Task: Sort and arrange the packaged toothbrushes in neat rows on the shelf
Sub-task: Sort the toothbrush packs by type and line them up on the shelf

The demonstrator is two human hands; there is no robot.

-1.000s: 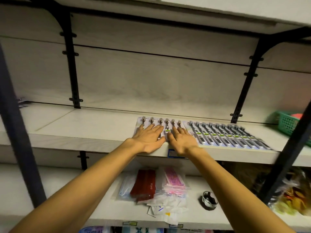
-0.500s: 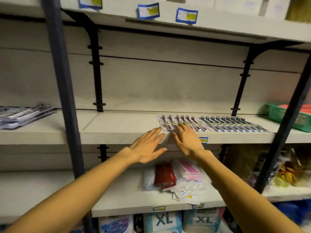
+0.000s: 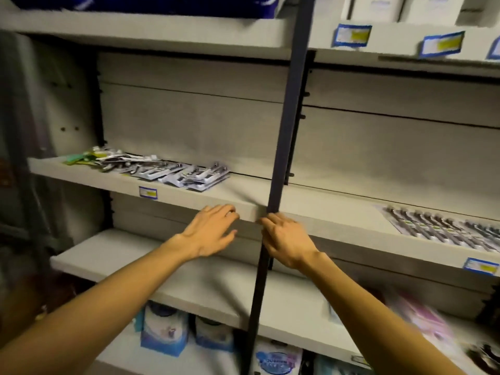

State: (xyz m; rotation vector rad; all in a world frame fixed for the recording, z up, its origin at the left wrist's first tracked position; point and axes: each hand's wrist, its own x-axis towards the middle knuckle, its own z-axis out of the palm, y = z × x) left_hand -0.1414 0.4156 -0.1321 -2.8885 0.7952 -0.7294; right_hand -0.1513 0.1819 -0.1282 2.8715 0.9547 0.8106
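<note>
A loose heap of packaged toothbrushes (image 3: 159,170) lies on the left part of the pale wooden shelf (image 3: 243,201). At the right edge of the view a neat row of packaged toothbrushes (image 3: 443,228) lies flat on the same shelf level. My left hand (image 3: 209,231) hovers in front of the shelf's front edge, fingers spread and holding nothing. My right hand (image 3: 286,239) is beside it, just right of the dark upright post (image 3: 284,158), fingers relaxed and empty. Both hands are below and to the right of the heap.
The dark metal post crosses the view between my hands. Blue and yellow price tags (image 3: 148,192) sit on shelf edges. A lower shelf (image 3: 189,277) runs under my arms, with blue boxes (image 3: 163,331) below it and blurred pink packets (image 3: 422,320) at right. White boxes stand on the top shelf.
My view has swung left, so the neat row slid to the far right and the loose heap came into sight. Both hands left the row and moved left along the shelf edge.
</note>
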